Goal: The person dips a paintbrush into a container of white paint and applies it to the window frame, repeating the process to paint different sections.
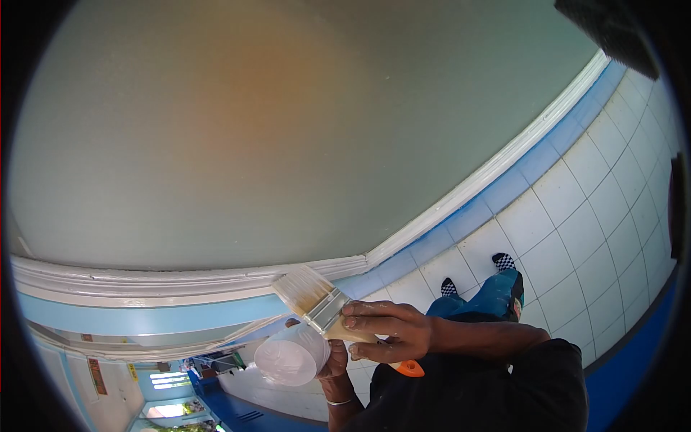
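Observation:
My right hand (389, 330) is wrapped round the handle of a wide paintbrush (306, 291). Its pale bristles carry a tan patch near the metal band, and the handle ends in an orange tip. The bristle ends overlap the white moulding (237, 281) close to its corner. Just below the brush, my left hand (335, 360), with a band at the wrist, grips a white translucent plastic cup (284, 358). The cup is tilted, and its inside is hidden from this angle. Paint specks mark the fingers of my right hand.
A large grey-green panel (288, 144) fills the upper view, edged by the moulding. Blue tiles (504, 191) and white floor tiles (576, 209) run alongside it. My feet in checkered socks (504, 261) stand on the floor. A dark object (612, 32) sits at upper right.

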The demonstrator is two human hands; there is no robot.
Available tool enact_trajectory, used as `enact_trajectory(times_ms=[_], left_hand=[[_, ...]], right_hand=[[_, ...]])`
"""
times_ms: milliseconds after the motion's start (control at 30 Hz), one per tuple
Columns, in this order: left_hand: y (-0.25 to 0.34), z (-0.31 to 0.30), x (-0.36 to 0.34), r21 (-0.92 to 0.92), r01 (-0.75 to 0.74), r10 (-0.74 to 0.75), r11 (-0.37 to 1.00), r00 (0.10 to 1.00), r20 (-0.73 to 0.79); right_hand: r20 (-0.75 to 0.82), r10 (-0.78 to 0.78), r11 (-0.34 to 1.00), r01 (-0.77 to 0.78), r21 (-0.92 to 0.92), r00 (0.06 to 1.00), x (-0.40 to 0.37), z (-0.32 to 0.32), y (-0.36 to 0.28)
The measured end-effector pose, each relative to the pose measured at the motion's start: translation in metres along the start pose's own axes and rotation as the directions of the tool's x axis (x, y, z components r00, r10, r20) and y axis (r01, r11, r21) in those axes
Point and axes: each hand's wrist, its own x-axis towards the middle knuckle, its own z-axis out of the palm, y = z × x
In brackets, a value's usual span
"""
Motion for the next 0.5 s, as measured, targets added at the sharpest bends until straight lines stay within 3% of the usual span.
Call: enact_trajectory(times_ms=[200, 500], left_hand=[[-0.024, 0.042, 0.013, -0.023, 0.08, -0.073, 0.997, 0.977, 0.202], [-0.027, 0.046, 0.016, -0.021, 0.137, -0.128, 0.99, 0.961, 0.247]], right_hand=[[0.038, 0.036, 0.999, -0.037, 0.015, 0.999, -0.009, -0.007, 0.002], [0.102, 0.074, 0.997, -0.076, 0.017, 0.992, -0.019, -0.018, 0.005]])
